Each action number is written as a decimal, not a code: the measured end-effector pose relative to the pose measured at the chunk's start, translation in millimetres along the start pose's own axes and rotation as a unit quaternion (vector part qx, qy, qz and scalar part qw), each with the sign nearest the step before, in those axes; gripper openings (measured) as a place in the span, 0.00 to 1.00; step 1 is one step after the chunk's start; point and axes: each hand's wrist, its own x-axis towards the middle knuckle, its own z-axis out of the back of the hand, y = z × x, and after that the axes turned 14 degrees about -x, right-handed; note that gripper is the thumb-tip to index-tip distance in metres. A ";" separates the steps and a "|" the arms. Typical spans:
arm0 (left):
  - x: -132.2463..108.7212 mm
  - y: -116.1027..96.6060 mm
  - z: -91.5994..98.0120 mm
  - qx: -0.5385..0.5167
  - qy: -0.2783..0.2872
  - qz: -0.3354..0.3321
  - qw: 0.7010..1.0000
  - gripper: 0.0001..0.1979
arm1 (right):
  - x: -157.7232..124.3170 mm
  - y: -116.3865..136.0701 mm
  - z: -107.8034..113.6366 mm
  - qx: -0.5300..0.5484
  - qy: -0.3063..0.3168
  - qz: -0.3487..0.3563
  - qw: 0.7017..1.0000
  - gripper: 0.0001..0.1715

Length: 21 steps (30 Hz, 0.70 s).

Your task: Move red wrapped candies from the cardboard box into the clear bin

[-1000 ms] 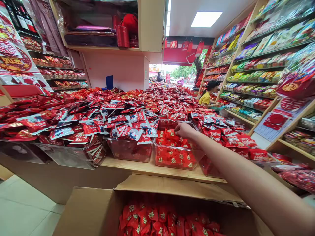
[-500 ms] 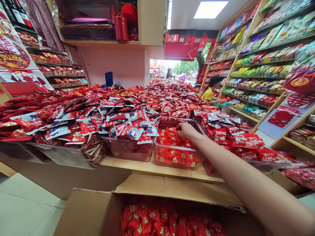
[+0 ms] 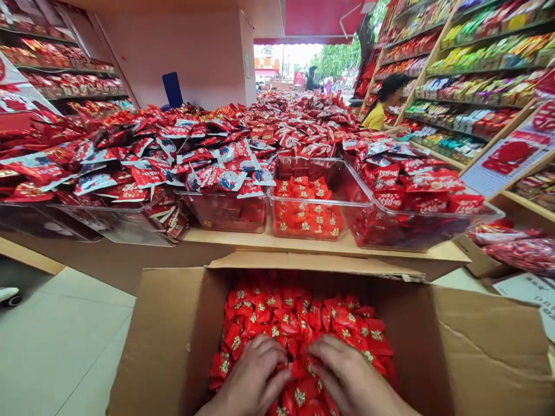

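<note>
Both my hands are down inside an open cardboard box (image 3: 489,341) holding many small red packets (image 3: 288,318) with gold characters. My left hand (image 3: 260,370) curls over packets at the front middle, its thumb pointing right. Opposite it, my right hand (image 3: 338,370) bends its fingers round packets, fingertips partly buried. A red packet (image 3: 298,368) shows in the narrow gap between the two hands. Above the box, a clear plastic bin (image 3: 321,202) on the wooden shelf contains similar red packets, filled only in its lower part.
Heaped bins of red and white packets (image 3: 130,167) stretch left and back. Another full bin (image 3: 411,225) stands to the right. A person in a yellow top (image 3: 375,117) is beside the stocked shelves (image 3: 477,86). Box flaps (image 3: 160,335) fold outward.
My right hand has left the clear bin and come down into the cardboard box. My left hand has come into view there too. The view has tilted down.
</note>
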 end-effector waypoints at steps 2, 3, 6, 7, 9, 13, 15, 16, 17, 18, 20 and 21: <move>2.9 -6.8 -4.3 -0.013 -0.010 0.030 0.999 0.10 | -5.6 -8.2 -24.1 0.135 -0.030 -0.093 0.986 0.16; 5.0 -10.4 -7.1 -0.030 -0.025 0.052 0.998 0.12 | -4.6 -8.9 -31.4 0.208 -0.045 -0.130 0.968 0.17; 12.2 -22.4 -16.1 -0.164 -0.034 0.119 0.979 0.13 | 5.5 -3.4 -39.8 0.389 -0.078 -0.201 0.896 0.11; 14.2 -26.0 -18.8 -0.220 -0.025 0.135 0.966 0.13 | 9.1 -1.4 -39.9 0.421 -0.089 -0.209 0.878 0.10; 16.4 -30.6 -22.3 -0.308 -0.031 0.160 0.937 0.11 | 14.0 0.0 -38.5 0.446 -0.108 -0.212 0.863 0.11; 10.0 -28.1 -18.9 -0.289 -0.068 0.178 0.938 0.05 | 9.0 -6.5 -35.6 0.373 -0.124 -0.210 0.895 0.10; 2.0 -23.4 -15.3 -0.171 -0.008 0.168 0.971 0.07 | 1.6 -9.5 -35.8 0.300 -0.102 -0.202 0.927 0.08; -2.2 -20.8 -14.4 -0.104 0.039 0.159 0.981 0.07 | -1.8 -10.0 -36.5 0.262 -0.081 -0.194 0.942 0.08; -6.0 -18.2 -14.3 -0.043 0.087 0.146 0.984 0.09 | -4.7 -9.9 -37.4 0.224 -0.057 -0.181 0.956 0.08; -9.0 -15.6 -15.2 0.004 0.132 0.130 0.983 0.14 | -6.6 -9.1 -38.6 0.186 -0.035 -0.164 0.968 0.08; -11.8 -11.2 -18.5 0.062 0.189 0.103 0.975 0.20 | -7.6 -6.4 -40.7 0.122 -0.006 -0.129 0.984 0.08; -11.6 -9.8 -20.0 0.073 0.197 0.096 0.973 0.21 | -7.0 -4.9 -41.3 0.103 0.003 -0.117 0.988 0.09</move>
